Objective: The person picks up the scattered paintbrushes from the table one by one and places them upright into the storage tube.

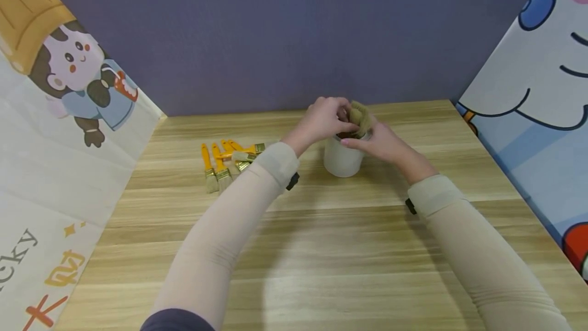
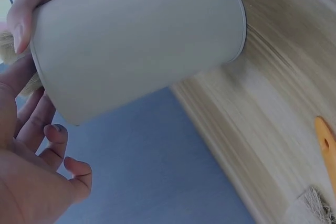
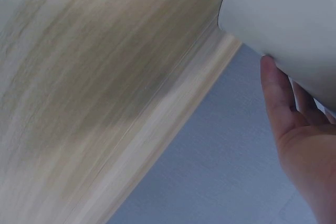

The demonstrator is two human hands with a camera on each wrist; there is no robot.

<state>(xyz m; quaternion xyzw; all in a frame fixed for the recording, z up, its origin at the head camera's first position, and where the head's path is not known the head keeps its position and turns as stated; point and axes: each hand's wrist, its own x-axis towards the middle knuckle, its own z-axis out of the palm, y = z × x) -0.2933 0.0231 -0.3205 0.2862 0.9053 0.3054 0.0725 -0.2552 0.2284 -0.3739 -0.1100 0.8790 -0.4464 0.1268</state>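
A white cylindrical canister [image 1: 342, 160] stands upright on the wooden table, its mouth facing up. My right hand [image 1: 386, 142] grips it near the rim, thumb on the near side and fingers along the far side. Tan bristles [image 1: 360, 116] stick out of the mouth. My left hand [image 1: 323, 119] is over the opening, thumb and forefingers at the bristles; in the left wrist view its other fingers curl loosely beside the rim. I cannot tell whether it pinches the bristles, as the fingertips are partly hidden inside the mouth.
Several yellow-handled paintbrushes [image 1: 220, 170] lie loosely heaped on the wooden table [image 1: 321, 269], left of the canister and beyond my left forearm. A dark blue-grey wall [image 1: 275, 40] rises behind the table. Printed cartoon panels [image 1: 528, 96] stand at both sides.
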